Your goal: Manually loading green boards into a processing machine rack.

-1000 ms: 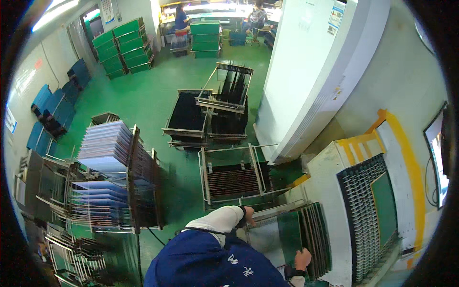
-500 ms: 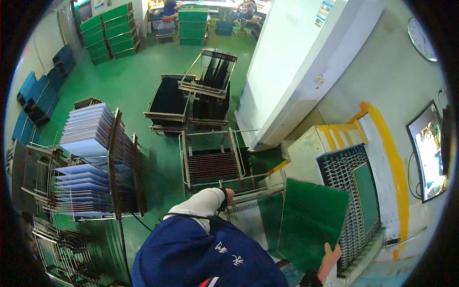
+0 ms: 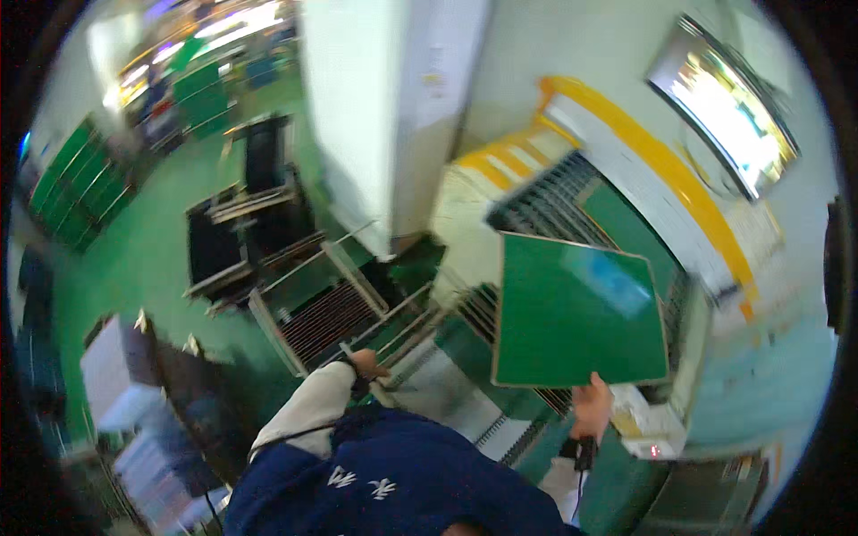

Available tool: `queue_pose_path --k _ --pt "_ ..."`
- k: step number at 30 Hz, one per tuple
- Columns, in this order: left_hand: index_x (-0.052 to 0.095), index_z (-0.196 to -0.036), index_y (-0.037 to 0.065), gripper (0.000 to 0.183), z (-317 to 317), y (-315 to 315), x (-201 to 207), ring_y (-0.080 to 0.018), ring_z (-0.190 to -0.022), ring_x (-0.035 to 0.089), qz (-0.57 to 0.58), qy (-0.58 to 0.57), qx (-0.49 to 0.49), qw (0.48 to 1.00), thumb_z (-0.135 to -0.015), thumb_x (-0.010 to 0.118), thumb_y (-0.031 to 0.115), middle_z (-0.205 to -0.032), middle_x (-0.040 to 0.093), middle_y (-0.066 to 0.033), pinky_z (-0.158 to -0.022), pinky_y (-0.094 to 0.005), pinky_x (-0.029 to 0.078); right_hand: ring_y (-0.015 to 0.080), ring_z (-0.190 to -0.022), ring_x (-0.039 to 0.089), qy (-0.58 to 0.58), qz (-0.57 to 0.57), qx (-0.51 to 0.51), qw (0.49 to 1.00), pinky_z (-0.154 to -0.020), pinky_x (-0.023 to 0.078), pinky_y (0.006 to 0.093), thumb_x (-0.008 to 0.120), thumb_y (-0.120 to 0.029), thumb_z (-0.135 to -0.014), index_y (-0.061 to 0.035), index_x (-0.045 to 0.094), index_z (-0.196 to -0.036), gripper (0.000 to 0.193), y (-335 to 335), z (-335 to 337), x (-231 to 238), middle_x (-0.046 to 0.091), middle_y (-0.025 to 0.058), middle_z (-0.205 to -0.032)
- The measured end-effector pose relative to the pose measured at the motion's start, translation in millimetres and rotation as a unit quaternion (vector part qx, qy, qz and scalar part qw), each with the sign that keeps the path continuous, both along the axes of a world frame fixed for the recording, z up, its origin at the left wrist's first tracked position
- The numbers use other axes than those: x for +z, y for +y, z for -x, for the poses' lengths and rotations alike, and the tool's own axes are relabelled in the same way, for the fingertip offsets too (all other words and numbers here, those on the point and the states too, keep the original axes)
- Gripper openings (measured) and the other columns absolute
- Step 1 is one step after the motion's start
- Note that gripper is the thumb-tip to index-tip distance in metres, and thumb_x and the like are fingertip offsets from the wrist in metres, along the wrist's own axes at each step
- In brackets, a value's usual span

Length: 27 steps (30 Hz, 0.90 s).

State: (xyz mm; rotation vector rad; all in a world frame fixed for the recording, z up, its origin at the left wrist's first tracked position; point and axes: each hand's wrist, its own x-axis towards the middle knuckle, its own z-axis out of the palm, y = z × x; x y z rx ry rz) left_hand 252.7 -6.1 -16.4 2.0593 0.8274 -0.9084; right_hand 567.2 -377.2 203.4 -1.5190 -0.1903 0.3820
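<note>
My right hand (image 3: 592, 406) grips the lower edge of a square green board (image 3: 579, 314) with a pale rim, thumb on its upper face. The board is tilted and a bluish light reflects on it. It hangs over a roller conveyor (image 3: 536, 201), hiding part of the rollers. A second green board (image 3: 626, 223) lies on the conveyor behind it. My left hand (image 3: 366, 364) is beside the near end of a metal rack (image 3: 319, 308), over a pale ridged surface (image 3: 440, 393). Motion blurs its fingers, and whether it touches anything cannot be made out.
Dark slotted racks (image 3: 259, 214) stand on the green floor (image 3: 147, 259). At the left is a rack of pale sheets (image 3: 134, 393). A tall white cabinet (image 3: 357, 107) stands ahead. A screen (image 3: 719, 107) hangs on the right wall, and a small white device (image 3: 657, 433) is near my right hand.
The view has swung to the right. My right hand has raised the green board and turned it flatter, over the conveyor. My left hand stays near the metal rack.
</note>
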Motion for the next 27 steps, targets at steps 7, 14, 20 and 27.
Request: queue_pose_path --k 7,14,20,27 --pt "0.062 -0.075 -0.001 0.055 -3 1 6 -0.0197 -0.052 0.059 0.047 -0.055 0.043 0.996 -0.069 0.068 0.053 -0.059 0.061 -0.0100 -0.050 -0.0342 0.046 0.0176 -0.084 0.056 0.236 -0.334 -0.069 0.910 -0.077 0.042 0.0306 0.055 -0.012 -0.086 -0.0043 0.058 -0.088 0.008 14 -11 -31 0.061 0.0051 -0.088" --pt "0.058 -0.058 -0.003 0.060 21 17 -57 -0.0166 -0.041 0.056 0.113 -0.110 0.120 0.980 -0.070 0.067 0.055 -0.051 0.057 -0.0097 -0.040 -0.0297 0.044 0.0167 -0.077 0.057 0.239 -0.279 -0.051 0.929 -0.066 0.047 0.0295 0.057 -0.018 -0.087 -0.0054 0.058 -0.084 0.013 50 -12 -4 0.061 0.0065 -0.080" --pt "0.059 -0.065 -0.007 0.063 -17 9 3 -0.0176 -0.047 0.061 0.081 0.011 0.010 0.997 -0.069 0.067 0.056 -0.052 0.058 -0.0118 -0.040 -0.0284 0.045 0.0164 -0.066 0.058 0.246 -0.103 0.041 0.963 -0.060 0.047 0.0270 0.054 -0.033 -0.088 -0.0014 0.059 -0.085 0.032 49 -32 -8 0.061 0.0076 -0.074" --pt "0.052 -0.096 -0.008 0.067 -14 6 3 -0.0184 -0.061 0.064 0.114 0.016 0.092 0.989 -0.066 0.075 0.047 -0.077 0.062 -0.0144 -0.044 -0.0283 0.047 0.0157 -0.065 0.055 0.262 -0.141 0.063 0.953 -0.059 0.044 0.0285 0.056 -0.035 -0.087 -0.0035 0.058 -0.082 0.032 64 -59 -17 0.060 0.0063 -0.074"
